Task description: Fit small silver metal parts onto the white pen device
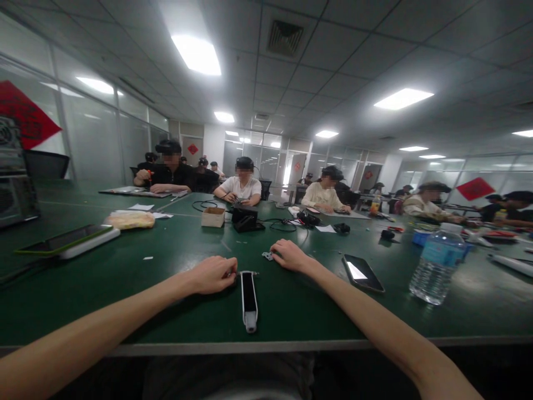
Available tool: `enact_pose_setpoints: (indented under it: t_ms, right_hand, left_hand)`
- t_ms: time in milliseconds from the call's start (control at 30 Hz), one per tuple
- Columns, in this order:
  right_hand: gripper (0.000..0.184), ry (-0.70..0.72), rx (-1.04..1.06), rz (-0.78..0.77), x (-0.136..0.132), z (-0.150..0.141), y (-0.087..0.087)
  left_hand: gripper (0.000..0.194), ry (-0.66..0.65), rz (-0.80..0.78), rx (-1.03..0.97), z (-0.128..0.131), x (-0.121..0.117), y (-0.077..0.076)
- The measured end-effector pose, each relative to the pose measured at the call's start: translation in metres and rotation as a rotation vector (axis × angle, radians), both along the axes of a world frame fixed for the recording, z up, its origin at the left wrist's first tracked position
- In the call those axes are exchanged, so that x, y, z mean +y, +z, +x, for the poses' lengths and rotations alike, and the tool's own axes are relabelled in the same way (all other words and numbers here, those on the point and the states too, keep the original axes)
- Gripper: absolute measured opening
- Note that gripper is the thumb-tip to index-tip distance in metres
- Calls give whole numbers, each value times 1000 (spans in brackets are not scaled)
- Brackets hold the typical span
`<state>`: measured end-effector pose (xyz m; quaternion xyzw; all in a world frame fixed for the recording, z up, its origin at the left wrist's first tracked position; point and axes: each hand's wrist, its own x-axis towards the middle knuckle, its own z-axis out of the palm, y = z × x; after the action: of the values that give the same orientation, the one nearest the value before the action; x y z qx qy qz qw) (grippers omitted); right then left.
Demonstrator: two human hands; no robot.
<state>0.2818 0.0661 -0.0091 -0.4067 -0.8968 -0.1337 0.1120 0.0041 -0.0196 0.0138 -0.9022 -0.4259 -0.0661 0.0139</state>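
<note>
On the green workbench, my left hand lies curled, its fingertips close to the top end of a slim black-and-white handheld device. A short metal tip sticks out at that end. My right hand rests palm down with its fingers bent, against a small metal bracket. Whether either hand grips anything is hidden by the fingers. To the right, a smartphone lies face up beyond my right forearm.
A plastic water bottle stands at right. Farther off lie a cardboard box, a black case, cables, and a phone on a white box. Several seated co-workers line the bench. The bench's near edge runs below my arms.
</note>
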Motion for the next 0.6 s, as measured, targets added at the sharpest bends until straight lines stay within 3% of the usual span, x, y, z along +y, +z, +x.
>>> enact_pose_setpoints:
  t_ms: [367,600]
  right_hand:
    - [19,338,137,-205,-36,-28,8]
    - [22,396,258,-292,-52,-38,9]
  left_hand:
    - [16,7,7,16,1,0,0]
    - [15,8,32,36,2,2,-1]
